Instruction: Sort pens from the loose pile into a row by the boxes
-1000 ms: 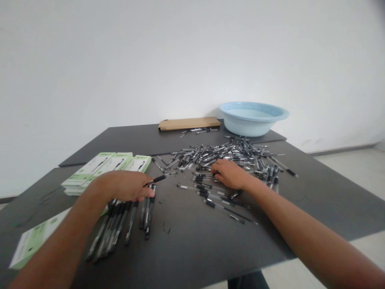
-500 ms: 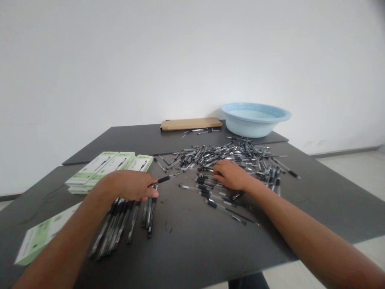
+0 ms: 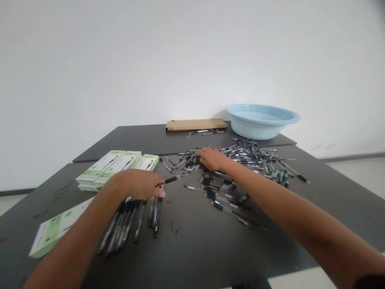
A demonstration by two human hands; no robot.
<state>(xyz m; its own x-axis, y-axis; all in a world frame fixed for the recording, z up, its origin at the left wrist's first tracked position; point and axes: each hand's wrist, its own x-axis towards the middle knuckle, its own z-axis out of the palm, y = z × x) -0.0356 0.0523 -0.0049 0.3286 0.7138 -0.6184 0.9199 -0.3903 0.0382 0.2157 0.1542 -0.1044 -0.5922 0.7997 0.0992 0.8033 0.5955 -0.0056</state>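
Black pen (image 3: 171, 180) is jutting from the left hand (image 3: 141, 184), its grip clamped, toward the pen pile (image 3: 251, 155), where the right hand's (image 3: 213, 159) grip is hiding its closure.

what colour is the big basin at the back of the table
Light blue, in the head view; the basin is pale blue inside and out.

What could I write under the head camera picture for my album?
Left hand holds one pen while right hand touches the big pen pile.
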